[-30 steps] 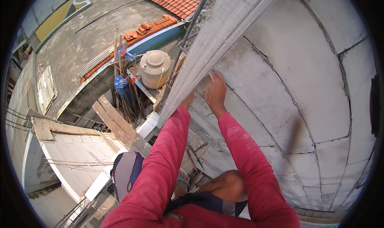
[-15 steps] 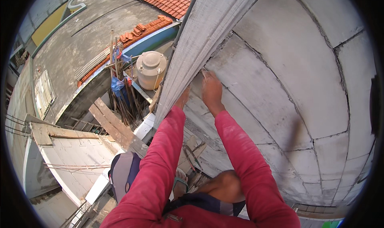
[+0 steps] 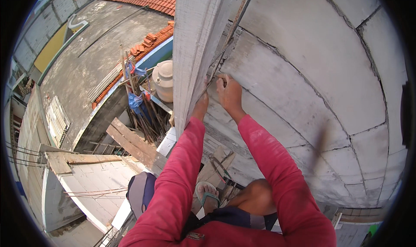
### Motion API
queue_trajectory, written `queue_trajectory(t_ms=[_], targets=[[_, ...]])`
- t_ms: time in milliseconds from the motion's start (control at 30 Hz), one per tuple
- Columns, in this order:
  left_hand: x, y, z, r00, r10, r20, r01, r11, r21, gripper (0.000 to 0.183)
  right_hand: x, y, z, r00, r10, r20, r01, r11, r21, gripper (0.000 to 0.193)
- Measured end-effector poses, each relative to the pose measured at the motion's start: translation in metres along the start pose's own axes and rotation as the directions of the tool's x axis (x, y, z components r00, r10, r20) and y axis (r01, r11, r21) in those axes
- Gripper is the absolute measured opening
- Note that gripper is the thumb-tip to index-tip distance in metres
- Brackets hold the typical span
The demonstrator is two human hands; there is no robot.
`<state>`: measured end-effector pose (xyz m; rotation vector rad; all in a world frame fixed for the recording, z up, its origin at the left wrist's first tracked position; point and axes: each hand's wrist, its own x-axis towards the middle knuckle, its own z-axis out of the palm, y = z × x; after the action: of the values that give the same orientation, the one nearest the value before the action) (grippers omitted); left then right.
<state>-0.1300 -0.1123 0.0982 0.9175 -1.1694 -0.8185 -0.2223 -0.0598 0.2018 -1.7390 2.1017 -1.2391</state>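
A long pale grey plank-like piece with lengthwise grooves [image 3: 190, 43] stands almost upright in the picture. Against its right lower edge rests my left hand [image 3: 200, 107], with its fingers partly hidden there. A thin brown rod [image 3: 232, 30] slants down along the gap between this piece and the block wall [image 3: 299, 82], its lower end close to both hands. My right hand [image 3: 229, 95] is beside the wall, fingers curled and thumb pressed in near the rod. What sits in that pinch is too small to make out.
Below on the left are a water tank [image 3: 163, 80], a bundle of poles [image 3: 145, 117] and brown boards [image 3: 135, 142]. Farther off lies a flat roof [image 3: 108, 39] with orange tiles [image 3: 143, 0]. My sandalled foot [image 3: 208, 195] shows between my arms, near scrap boards [image 3: 216, 162].
The grooved piece has turned from a slant to nearly upright, its upper part swinging left. The rod now shows between it and the wall. My view has shifted; both hands stay close together.
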Motion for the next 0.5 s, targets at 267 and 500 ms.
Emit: queue_trajectory(t_ms=[267,500], targets=[[-0.02,0.029,-0.006,0.976,-0.216,0.027,0.215,0.937,-0.274,0.021,0.001,-0.014,-0.01,0.998,-0.067,0.019,0.068,0.997,-0.047,0.019],[-0.052,0.075,-0.014,0.955,-0.283,0.093,0.295,0.938,-0.181,0.036,-0.025,-0.004,-0.001,0.993,0.105,0.055,-0.117,0.943,0.311,0.022]])
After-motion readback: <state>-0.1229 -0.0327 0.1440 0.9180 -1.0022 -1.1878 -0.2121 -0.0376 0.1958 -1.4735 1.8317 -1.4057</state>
